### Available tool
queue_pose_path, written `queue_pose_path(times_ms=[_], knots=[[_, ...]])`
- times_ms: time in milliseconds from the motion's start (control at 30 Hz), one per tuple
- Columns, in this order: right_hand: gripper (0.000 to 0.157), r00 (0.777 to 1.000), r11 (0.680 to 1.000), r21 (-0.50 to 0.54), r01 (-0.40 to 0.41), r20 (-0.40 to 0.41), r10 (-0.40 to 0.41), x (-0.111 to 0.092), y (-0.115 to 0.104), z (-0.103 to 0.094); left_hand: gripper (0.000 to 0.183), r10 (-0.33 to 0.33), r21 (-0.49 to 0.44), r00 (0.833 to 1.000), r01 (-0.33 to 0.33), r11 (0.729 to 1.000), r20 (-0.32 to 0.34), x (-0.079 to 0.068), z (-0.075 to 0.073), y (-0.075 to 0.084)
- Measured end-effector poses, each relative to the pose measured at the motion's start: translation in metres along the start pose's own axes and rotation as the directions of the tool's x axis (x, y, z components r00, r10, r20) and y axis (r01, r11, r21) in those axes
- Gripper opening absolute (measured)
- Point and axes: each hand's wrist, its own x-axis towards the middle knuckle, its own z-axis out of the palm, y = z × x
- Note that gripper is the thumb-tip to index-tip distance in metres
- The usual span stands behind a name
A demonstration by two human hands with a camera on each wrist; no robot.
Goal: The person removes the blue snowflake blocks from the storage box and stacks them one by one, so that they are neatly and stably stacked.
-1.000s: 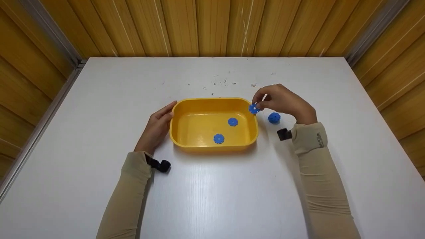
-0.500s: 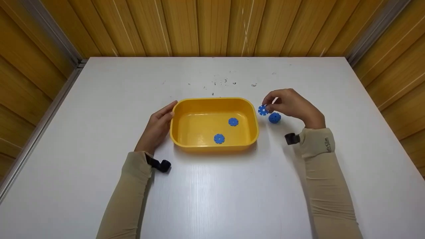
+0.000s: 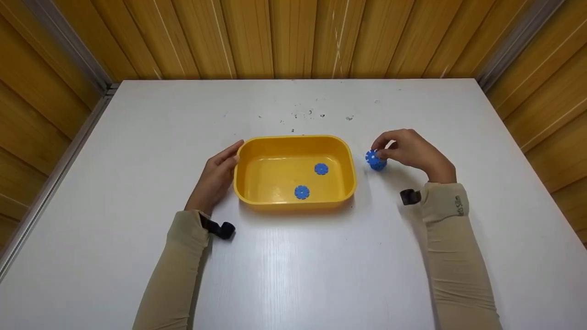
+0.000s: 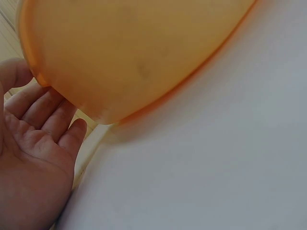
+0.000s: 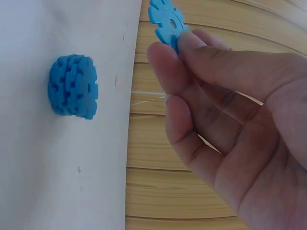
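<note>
Pinched upright between thumb and forefinger of my right hand is a flat blue notched plastic disc with a hole in its middle. Behind it in the head view, and seen clearly in the right wrist view, a short stack of matching blue discs stands on the table. A yellow plastic tub sits left of the stack, with two loose blue discs lying flat on its floor. My left hand touches the tub's left end from outside, fingers fairly straight; some fingertips are hidden behind its wall in the left wrist view.
A white table carries everything, with dark scuff marks beyond the tub. Yellow wood-like panels rise along the back and sides. Black wrist cameras stick out from both sleeves.
My right hand has moved right and nearer, bringing its disc from above the tub's right rim to over the stack. The left hand, tub and the discs inside it stay put.
</note>
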Motion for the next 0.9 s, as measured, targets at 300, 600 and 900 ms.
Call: queue_pose_path(times_ms=[300,600,900], knots=[[0.017,1.000,1.000,0.000,-0.020,-0.003,0.020,-0.001,0.012,0.001,0.051,0.010,0.003,1.000,-0.010,1.000,0.012,-0.001,-0.003,-0.001],[0.021,0.998,0.998,0.012,-0.058,-0.013,0.058,-0.002,0.024,0.000,0.051,0.011,-0.033,1.000,-0.010,0.999,0.024,-0.002,-0.003,-0.001],[0.024,0.996,0.997,0.010,-0.079,-0.030,0.079,0.000,0.032,0.002,0.051,0.005,-0.021,1.000,-0.004,1.000,0.015,0.000,-0.001,0.001]])
